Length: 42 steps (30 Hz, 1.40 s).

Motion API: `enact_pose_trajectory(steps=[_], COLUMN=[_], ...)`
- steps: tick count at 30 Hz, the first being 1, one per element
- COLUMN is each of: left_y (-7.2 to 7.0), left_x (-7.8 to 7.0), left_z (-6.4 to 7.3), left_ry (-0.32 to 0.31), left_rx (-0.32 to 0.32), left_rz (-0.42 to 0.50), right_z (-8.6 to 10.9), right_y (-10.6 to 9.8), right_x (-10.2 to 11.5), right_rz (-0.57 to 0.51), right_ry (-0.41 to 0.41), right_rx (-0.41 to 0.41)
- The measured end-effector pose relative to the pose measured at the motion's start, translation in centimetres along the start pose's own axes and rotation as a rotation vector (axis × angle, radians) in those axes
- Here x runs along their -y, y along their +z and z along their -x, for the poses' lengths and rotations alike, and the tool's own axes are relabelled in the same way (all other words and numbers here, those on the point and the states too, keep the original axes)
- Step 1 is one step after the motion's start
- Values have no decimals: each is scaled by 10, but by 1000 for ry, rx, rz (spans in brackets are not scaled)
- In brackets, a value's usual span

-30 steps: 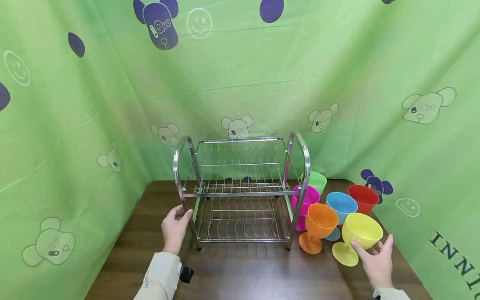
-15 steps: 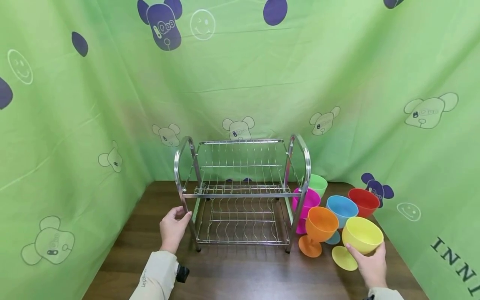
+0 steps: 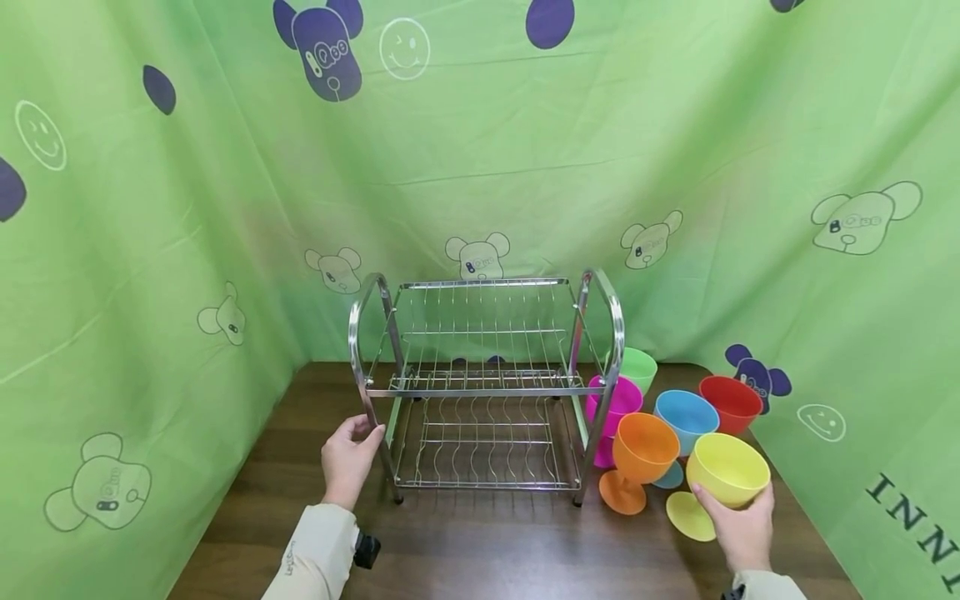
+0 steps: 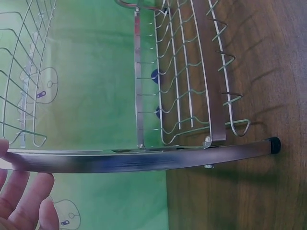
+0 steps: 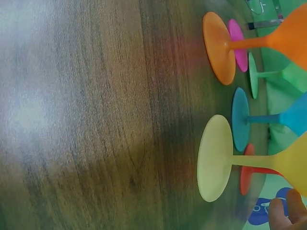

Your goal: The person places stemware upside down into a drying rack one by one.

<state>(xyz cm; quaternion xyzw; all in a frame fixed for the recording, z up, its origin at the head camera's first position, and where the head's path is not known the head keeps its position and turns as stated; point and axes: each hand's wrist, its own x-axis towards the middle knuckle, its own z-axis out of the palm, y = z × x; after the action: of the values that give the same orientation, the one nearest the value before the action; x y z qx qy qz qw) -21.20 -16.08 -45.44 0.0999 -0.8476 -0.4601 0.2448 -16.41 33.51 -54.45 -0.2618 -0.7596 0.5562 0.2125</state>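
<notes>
A two-tier chrome dish rack stands on the wooden table. My left hand pinches its left front post, the thumb on one side and fingers on the other in the left wrist view. At the right, my right hand holds the bowl of a yellow plastic goblet, thumb on the near side; the far fingers are mostly hidden. Its round foot is seen in the right wrist view; whether it touches the table I cannot tell.
Beside the rack's right side stand upright goblets: orange, blue, red, magenta and green. The magenta one is partly behind the rack's post. A green printed cloth encloses the table.
My right hand has shifted slightly left and closed more fully around the yellow goblet's bowl. The left hand stays on the rack's post. The head view has tilted slightly.
</notes>
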Motion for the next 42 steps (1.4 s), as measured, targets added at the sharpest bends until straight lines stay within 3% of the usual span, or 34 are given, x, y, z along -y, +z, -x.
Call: enact_pose_trajectory(steps=[11,23,28,35,38,42], left_y=[1,-1,0,3,2,0], left_x=[-1,-1,-1,0,1,2], left_z=[-1,2,2,1,1,2], left_ry=[7,-3,-7,-12,-21,-26], left_rx=[9,21,33,37,31,39], left_rz=[30,17,23,48,57,59], right_z=[-1,1,11,13,12,15], right_y=[-5,-12,-16,-17,-16,-15], right_x=[3,14,21,32,35,39], right_rz=[54,65,59,-35,-49,-26], right_ry=[34,-27,-116,-315,-358,-356], right_rx=[30,-55,-83,-125,-125,-113])
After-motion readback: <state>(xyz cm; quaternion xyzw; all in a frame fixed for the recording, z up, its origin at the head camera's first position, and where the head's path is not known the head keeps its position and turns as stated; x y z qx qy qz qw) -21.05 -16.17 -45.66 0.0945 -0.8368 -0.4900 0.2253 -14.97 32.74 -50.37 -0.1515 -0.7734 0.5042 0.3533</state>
